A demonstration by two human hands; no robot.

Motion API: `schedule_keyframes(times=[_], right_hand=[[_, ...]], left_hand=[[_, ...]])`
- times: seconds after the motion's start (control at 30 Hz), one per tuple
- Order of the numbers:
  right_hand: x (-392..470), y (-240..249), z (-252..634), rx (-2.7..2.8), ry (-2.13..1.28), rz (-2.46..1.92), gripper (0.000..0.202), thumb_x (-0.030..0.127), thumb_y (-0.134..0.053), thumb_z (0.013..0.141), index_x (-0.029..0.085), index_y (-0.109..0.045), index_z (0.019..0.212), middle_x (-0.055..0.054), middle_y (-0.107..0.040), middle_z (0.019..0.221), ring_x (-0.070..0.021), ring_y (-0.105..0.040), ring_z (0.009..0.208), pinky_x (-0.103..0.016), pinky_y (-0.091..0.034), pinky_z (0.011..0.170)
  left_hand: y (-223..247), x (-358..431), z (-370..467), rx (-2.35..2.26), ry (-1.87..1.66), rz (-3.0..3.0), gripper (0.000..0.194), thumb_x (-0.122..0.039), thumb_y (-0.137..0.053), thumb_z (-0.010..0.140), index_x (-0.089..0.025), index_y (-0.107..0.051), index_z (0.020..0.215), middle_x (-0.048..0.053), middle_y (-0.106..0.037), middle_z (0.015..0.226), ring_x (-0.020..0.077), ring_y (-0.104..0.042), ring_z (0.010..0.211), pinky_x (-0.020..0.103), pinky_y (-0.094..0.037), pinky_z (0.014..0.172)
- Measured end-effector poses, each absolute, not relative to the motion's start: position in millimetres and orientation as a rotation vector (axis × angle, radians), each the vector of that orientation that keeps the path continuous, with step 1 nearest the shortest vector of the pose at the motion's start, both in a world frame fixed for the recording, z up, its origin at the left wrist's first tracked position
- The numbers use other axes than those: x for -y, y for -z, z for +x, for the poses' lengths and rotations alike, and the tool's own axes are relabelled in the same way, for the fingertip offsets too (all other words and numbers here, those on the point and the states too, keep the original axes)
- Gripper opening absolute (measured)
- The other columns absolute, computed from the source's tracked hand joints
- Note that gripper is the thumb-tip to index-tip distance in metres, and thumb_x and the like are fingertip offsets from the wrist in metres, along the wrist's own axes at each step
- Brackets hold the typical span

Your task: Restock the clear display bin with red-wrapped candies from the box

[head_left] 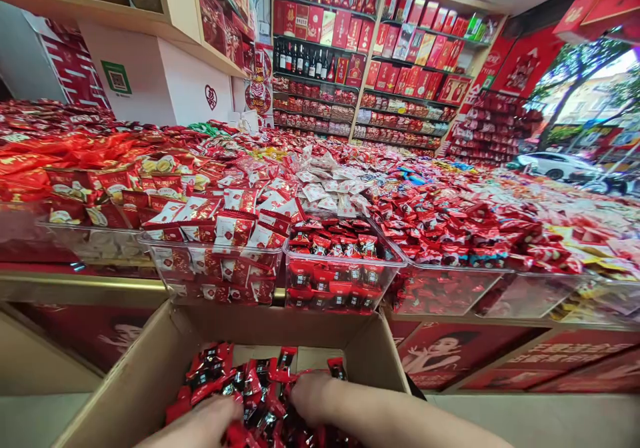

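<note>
A cardboard box (127, 375) stands against the front of the display. Inside it lies a loose heap of small wrapped candies (255, 385) in red and black. My left hand (217, 415) reaches into the heap from the lower left, its fingers mostly sunk among the wrappers. My right hand (313, 398) comes in from the lower right, touching the candies, with its fingertips out of sight. Whether either hand grips any candy is hidden. Just above the box, a clear plastic bin (345, 261) holds similar red and black candies in rows.
Left of that bin stands another clear bin (215, 255) with red and white packets. More bins (450, 291) of red-wrapped sweets run to the right. Shelves (325, 78) with bottles and red boxes rise at the back. A white car (560, 165) is outside.
</note>
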State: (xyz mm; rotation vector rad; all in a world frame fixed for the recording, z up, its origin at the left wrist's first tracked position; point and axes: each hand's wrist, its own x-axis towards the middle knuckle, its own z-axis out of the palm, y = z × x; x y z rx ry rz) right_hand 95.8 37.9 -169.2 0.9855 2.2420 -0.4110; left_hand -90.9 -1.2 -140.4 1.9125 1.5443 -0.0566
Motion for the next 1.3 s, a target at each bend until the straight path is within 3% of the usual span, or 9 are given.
schedule_keyframes(times=[0.17,0.27,0.37,0.5,0.67,0.83,1.07,1.17,1.3], right_hand=[[-41.8,115.7,119.2,-2.457,0.59,1.118,0.016,0.025,-0.053,0.065,0.012,-0.059,0.072,-0.011,-0.064,0.074,-0.0241,-0.06,0.071,-0.032,-0.047,0.053],[-37.5,91.5,137.3,-2.523,1.4,1.282,0.02,0.035,-0.05,0.068,0.015,-0.05,0.07,-0.003,-0.061,0.065,-0.0153,-0.058,0.057,-0.024,-0.043,0.048],[-31.3,85.1,145.9,-2.198,2.264,1.317,0.021,0.033,-0.053,0.067,0.017,-0.039,0.069,0.002,-0.057,0.057,-0.0091,-0.054,0.045,-0.019,-0.039,0.042],[-25.0,92.6,145.8,-2.027,2.66,1.351,0.03,0.031,-0.061,0.061,0.017,-0.037,0.072,0.005,-0.054,0.052,-0.0086,-0.053,0.043,-0.018,-0.039,0.04],[-18.6,100.5,141.4,-2.028,2.653,1.491,0.032,0.033,-0.063,0.061,0.017,-0.038,0.075,0.006,-0.053,0.053,-0.0077,-0.053,0.046,-0.018,-0.039,0.042],[-11.1,97.5,132.9,-2.037,2.709,1.503,0.037,0.035,-0.066,0.056,0.017,-0.039,0.074,0.005,-0.054,0.055,-0.0077,-0.052,0.047,-0.019,-0.039,0.044],[-9.0,91.6,131.9,-1.957,2.858,1.493,0.04,0.031,-0.071,0.049,0.016,-0.044,0.073,0.004,-0.052,0.06,-0.0057,-0.047,0.049,-0.02,-0.04,0.048],[-6.1,64.0,139.8,-2.349,2.556,1.555,0.025,0.032,-0.063,0.061,0.015,-0.05,0.074,0.003,-0.05,0.06,-0.0058,-0.045,0.051,-0.019,-0.039,0.049],[-20.2,-11.3,160.3,-2.994,2.082,1.627,0.017,0.029,-0.049,0.074,0.017,-0.055,0.084,0.001,-0.053,0.069,-0.0066,-0.046,0.056,-0.019,-0.038,0.051]], left_hand=[[113.2,-21.9,-85.6,-1.436,-0.27,1.776,0.017,-0.013,-0.039,0.058,-0.018,-0.051,0.07,-0.005,-0.054,0.058,0.0136,-0.052,0.06,0.02,-0.039,0.053],[99.9,-20.6,-81.9,-1.308,-0.391,1.645,0.028,-0.009,-0.036,0.061,-0.018,-0.053,0.082,-0.004,-0.06,0.072,0.0109,-0.053,0.065,0.019,-0.041,0.058],[88.5,-12.9,-74.8,-1.065,-0.493,1.384,0.032,-0.009,-0.046,0.064,-0.017,-0.056,0.094,-0.001,-0.065,0.077,0.0134,-0.055,0.073,0.023,-0.043,0.067],[79.2,-5.2,-65.0,-0.955,-0.561,1.189,0.03,-0.016,-0.057,0.066,-0.015,-0.06,0.096,0.001,-0.067,0.076,0.0166,-0.055,0.081,0.028,-0.04,0.075],[81.8,-0.6,-62.1,-1.014,-0.541,1.214,0.019,-0.024,-0.058,0.068,-0.014,-0.063,0.083,-0.002,-0.063,0.071,0.0141,-0.053,0.067,0.024,-0.04,0.063],[90.0,-0.2,-60.9,-1.109,-0.571,1.272,0.017,-0.029,-0.06,0.066,-0.012,-0.057,0.063,-0.008,-0.047,0.05,0.0074,-0.037,0.05,0.018,-0.028,0.047],[83.2,0.6,-59.7,-1.014,-0.599,1.286,0.021,-0.034,-0.058,0.068,-0.014,-0.056,0.063,-0.006,-0.048,0.054,0.0097,-0.041,0.054,0.02,-0.033,0.05],[85.1,-0.8,-63.6,-0.984,-0.612,1.253,0.018,-0.033,-0.059,0.067,-0.015,-0.059,0.069,-0.004,-0.056,0.059,0.0117,-0.047,0.058,0.021,-0.037,0.055],[96.8,-6.9,-69.3,-1.104,-0.626,1.319,0.02,-0.036,-0.06,0.065,-0.017,-0.058,0.071,-0.003,-0.06,0.06,0.0132,-0.051,0.06,0.021,-0.039,0.056]])
